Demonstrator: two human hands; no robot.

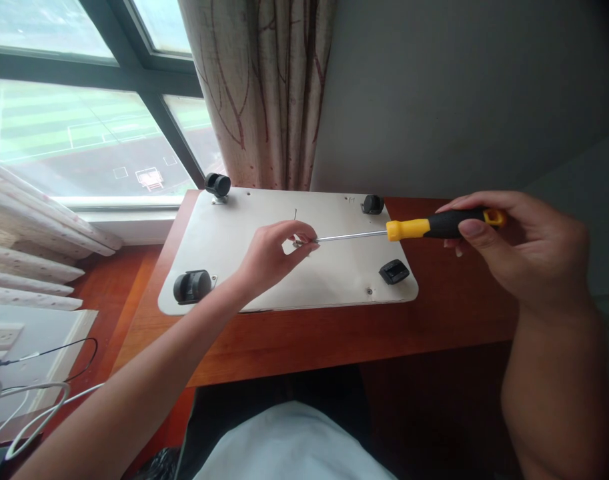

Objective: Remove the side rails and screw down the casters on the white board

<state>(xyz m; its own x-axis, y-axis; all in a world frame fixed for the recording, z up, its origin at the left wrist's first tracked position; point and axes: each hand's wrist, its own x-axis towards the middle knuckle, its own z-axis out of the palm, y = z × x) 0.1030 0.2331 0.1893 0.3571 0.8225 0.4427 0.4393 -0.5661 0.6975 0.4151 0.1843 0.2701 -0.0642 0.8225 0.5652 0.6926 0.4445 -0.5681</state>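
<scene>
My right hand (514, 240) is wrapped round the black and yellow handle of a screwdriver (409, 230), held level with its shaft pointing left. At the shaft's end, the thumb and fingers of my left hand (279, 250) are pinched together around the tip. A small metal piece (297, 244), which looks like a screw, shows at those fingers, partly hidden. Both hands are above a white board (314, 283) lying flat. Black casters stand at its corners: back left (217, 185), front left (192, 287), back right (373, 205) and front right (394, 271).
Under the board is a reddish wooden table (304, 340), its front edge close to my body. A patterned curtain (269, 87) hangs behind it, beside a window (84, 133). White cables (39, 393) and a wall socket (3, 337) are at the lower left.
</scene>
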